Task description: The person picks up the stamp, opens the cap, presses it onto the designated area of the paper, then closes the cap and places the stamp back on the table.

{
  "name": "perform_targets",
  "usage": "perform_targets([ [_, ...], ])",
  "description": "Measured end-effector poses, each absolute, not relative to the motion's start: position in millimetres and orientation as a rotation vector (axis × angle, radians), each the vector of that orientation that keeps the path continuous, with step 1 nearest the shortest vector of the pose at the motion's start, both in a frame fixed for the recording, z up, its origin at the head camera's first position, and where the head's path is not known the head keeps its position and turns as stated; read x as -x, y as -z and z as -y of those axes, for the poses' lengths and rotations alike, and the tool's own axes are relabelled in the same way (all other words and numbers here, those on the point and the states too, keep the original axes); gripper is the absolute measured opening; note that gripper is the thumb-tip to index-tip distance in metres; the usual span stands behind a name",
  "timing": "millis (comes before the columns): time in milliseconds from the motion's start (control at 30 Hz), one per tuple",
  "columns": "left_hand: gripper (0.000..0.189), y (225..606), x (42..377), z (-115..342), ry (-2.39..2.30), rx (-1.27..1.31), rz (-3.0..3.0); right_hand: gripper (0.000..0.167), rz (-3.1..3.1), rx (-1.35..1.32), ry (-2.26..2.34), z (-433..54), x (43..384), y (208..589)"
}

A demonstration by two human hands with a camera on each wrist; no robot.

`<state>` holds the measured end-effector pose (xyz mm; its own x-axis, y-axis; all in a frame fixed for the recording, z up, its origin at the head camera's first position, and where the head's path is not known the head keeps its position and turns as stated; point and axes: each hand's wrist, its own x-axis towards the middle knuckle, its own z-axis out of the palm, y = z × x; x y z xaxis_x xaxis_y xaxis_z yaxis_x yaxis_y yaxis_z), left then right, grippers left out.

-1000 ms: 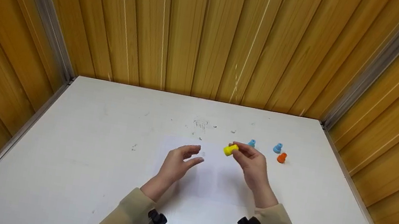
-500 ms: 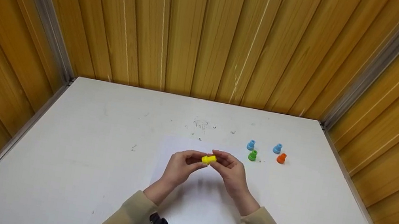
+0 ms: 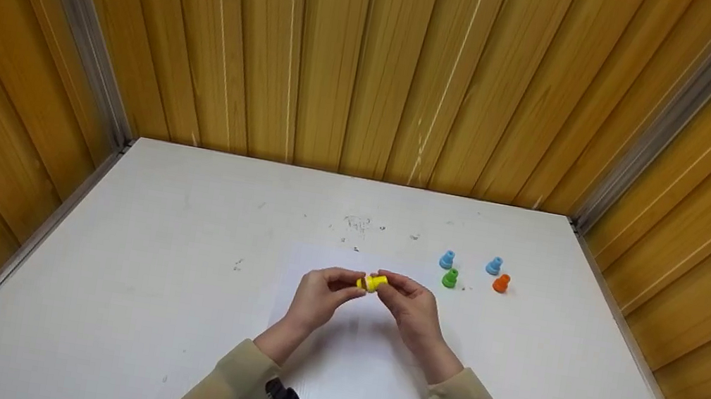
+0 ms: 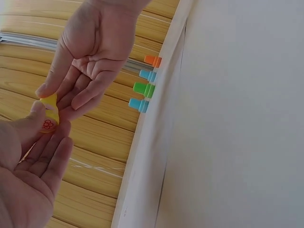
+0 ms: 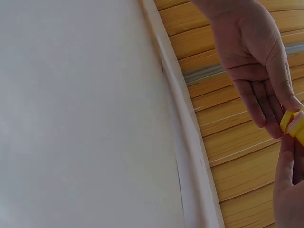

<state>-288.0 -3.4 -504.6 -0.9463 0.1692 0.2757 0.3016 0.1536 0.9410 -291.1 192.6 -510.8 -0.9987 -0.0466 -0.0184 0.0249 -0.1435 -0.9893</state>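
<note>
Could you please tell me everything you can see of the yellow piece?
The yellow piece is small, rounded and plastic-looking, with a red flower mark on one end. A pale band shows between that short end and the longer body; whether they join is unclear. It is held sideways above the white table, the left hand pinching the flower end, the right hand the other.

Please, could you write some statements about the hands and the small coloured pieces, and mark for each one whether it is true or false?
1. The left hand and the right hand both hold the yellow piece. True.
2. Only two pieces are outside the hands. False: four stand on the table: two blue pieces, a green piece and an orange piece.
3. The yellow piece bears a red flower mark. True.
4. Those four are left of the hands. False: they are to the right.
</note>
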Motion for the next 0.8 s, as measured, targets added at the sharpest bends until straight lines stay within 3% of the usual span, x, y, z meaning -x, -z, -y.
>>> perform_targets([
  [267, 0.028, 505.7, 300.5, 22.7, 1.889, 0.273, 2.278, 0.032, -2.240, 0.007, 2.322, -211.2, 316.2, 495.7],
  [533, 0.029, 509.6, 310.6, 38.7, 1.866, 0.109, 2.310, 0.022, -2.764, -0.031, 1.710, -219.9, 346.9, 492.1],
  [800, 0.030, 510.9, 312.5, 39.9, 1.866, 0.071, 2.351, 0.017, -2.782, -0.033, 1.365, -215.4, 362.8, 499.4],
])
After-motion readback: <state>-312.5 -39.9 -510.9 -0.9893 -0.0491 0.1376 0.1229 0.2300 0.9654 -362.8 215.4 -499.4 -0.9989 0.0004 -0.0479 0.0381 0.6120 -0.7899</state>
